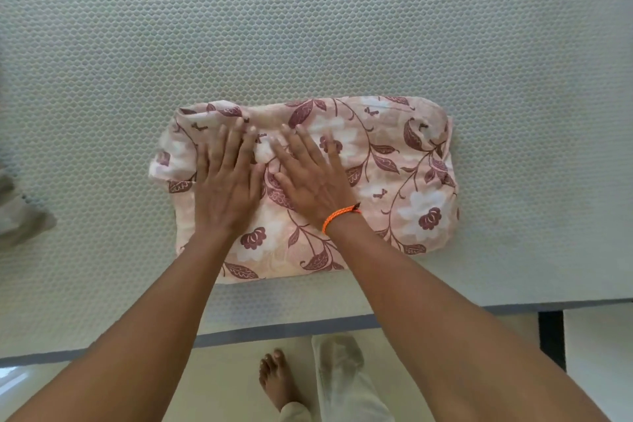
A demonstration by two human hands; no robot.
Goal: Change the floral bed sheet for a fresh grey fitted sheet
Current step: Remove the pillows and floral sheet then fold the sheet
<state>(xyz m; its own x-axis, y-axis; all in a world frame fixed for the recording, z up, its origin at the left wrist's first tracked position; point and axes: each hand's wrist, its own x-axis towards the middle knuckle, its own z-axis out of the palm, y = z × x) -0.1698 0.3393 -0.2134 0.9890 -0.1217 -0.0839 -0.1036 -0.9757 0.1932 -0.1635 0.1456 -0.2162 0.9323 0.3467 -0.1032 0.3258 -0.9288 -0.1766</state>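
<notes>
Floral bed sheet (394,175): folded into a thick, roughly rectangular bundle, pink with maroon leaves and white blooms; lies centre frame on the bare mattress, near its lower edge.
Left hand (224,181): palm down, fingers straight and slightly spread, pressed flat on the left part of the bundle; fingertips point toward the top of the frame.
Right hand (313,178): also flat and spread, palm down on the sheet just beside the left hand, angled toward the upper left; holds nothing, only presses.
Thumbs: nearly meet between the two hands; cannot tell if they touch.
Wristband (339,214): orange braided cord round the right wrist.
Mattress (308,27): pale, honeycomb-textured surface filling the upper frame; grey border along the lower edge.
Grey cloth (20,212): crumpled piece at the left edge of the frame, well apart from the bundle; blurred, cannot tell what it is.
Floor: bare foot (275,377) bottom centre, a clear plastic bag (342,377) just right of it.
</notes>
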